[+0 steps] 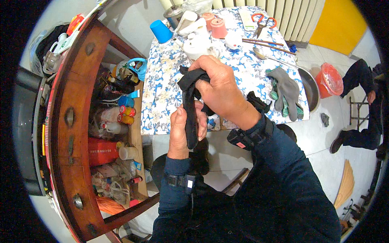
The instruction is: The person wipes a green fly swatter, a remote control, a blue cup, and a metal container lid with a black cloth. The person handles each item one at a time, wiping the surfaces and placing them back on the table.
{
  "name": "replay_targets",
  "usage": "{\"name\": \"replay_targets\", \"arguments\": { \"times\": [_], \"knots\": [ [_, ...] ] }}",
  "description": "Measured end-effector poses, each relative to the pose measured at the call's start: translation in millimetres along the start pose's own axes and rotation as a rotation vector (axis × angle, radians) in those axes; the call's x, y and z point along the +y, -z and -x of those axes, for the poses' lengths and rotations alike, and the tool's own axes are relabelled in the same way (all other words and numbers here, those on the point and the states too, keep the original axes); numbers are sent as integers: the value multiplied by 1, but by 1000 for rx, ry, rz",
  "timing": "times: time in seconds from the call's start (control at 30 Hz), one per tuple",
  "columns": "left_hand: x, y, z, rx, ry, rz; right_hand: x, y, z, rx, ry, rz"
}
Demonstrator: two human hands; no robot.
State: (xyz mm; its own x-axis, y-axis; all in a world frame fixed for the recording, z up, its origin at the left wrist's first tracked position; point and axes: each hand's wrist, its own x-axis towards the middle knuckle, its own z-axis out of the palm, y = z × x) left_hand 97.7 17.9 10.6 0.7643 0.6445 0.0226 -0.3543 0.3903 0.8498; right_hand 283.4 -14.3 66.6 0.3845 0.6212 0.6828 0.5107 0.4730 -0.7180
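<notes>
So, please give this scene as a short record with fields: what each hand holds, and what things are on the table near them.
left hand: grips the lower part of a black sock
right hand: grips the upper part of the same sock
sock state: hangs as a long strip between both hands, above the near table edge
table: covered by a blue and white patterned cloth
on table, right: grey glove with green stripes
on table, far: blue cup, pink cups, scissors with red handles, chopsticks

We see a black sock (189,107), limp and bunched at its top, hanging vertically above the table edge.
</notes>
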Motion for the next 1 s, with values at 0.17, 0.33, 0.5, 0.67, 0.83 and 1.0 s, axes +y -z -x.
{"name": "replay_targets", "arguments": {
  "times": [0.17,0.33,0.5,0.67,0.83,1.0],
  "knots": [
    [6,-7,-1,45,69,124,0,-1,8,-105,-48,-63],
    [2,-6,-13,595,-60,240,-9,-13,29,-354,148,-34],
    [25,19,-9,361,38,36,-32,-24,54,-537,261,-87],
    [26,21,-9,340,11,60,-27,-2,35,-687,126,-242],
    [19,18,-12,247,-16,225,-19,8,22,-300,-227,-197],
    [19,23,-11,184,77,338,-14,6,16,-100,-356,-251]
  ]
}}
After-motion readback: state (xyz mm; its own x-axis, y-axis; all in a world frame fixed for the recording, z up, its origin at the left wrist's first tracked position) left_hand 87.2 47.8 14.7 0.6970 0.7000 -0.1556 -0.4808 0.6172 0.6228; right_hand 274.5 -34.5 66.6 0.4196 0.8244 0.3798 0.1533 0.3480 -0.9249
